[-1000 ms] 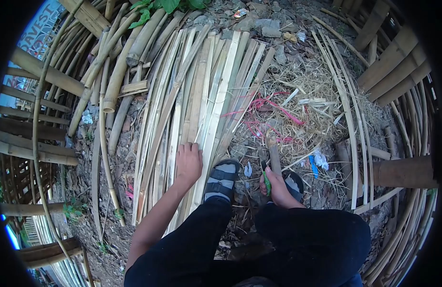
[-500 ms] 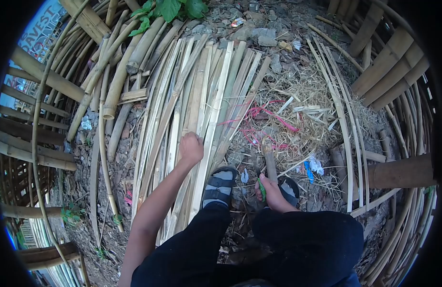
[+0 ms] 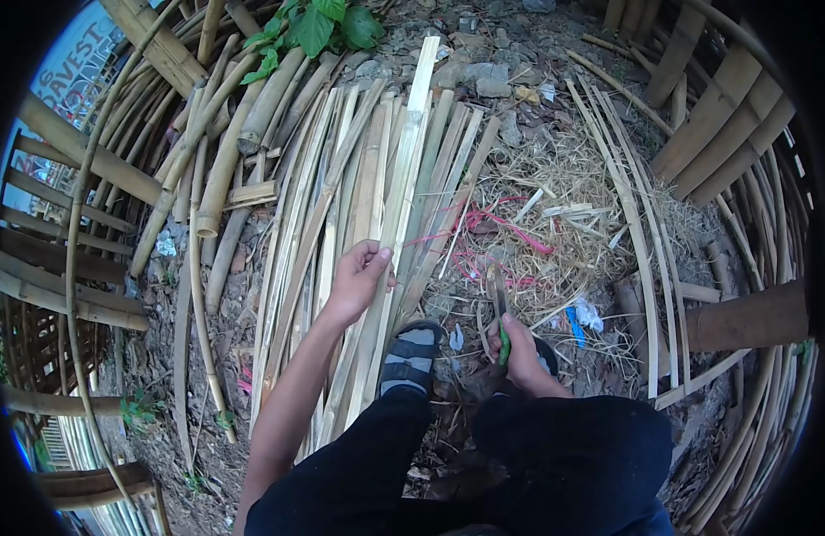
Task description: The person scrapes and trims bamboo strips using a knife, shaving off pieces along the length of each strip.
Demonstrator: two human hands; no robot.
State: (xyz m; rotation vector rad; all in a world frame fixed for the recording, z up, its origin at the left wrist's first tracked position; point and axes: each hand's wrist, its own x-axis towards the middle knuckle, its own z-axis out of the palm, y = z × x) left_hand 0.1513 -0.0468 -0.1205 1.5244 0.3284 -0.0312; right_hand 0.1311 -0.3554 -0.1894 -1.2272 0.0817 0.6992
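Note:
My left hand (image 3: pixel 359 279) is closed on a long pale bamboo strip (image 3: pixel 401 179), whose far end reaches beyond the other strips. Beneath and around it, a pile of split bamboo strips (image 3: pixel 292 241) lies lengthwise on the ground. Near my right foot, my right hand (image 3: pixel 519 355) is wrapped round the green handle of a knife (image 3: pixel 500 308), its blade pointing forward. Pink string (image 3: pixel 493 219) lies right of the pile, over pale shavings.
Bamboo poles (image 3: pixel 225 161) and a slatted structure stand at the left. Thin strips (image 3: pixel 640 232) and a thick brown pole (image 3: pixel 747 322) lie at the right. My sandalled foot (image 3: pixel 410 360) is beside the pile. Green leaves (image 3: pixel 314 31) hang at the top.
My left hand has taken hold of a strip, which has moved forward past the pile's far ends. The knife in my right hand now points more forward. The view has shifted slightly.

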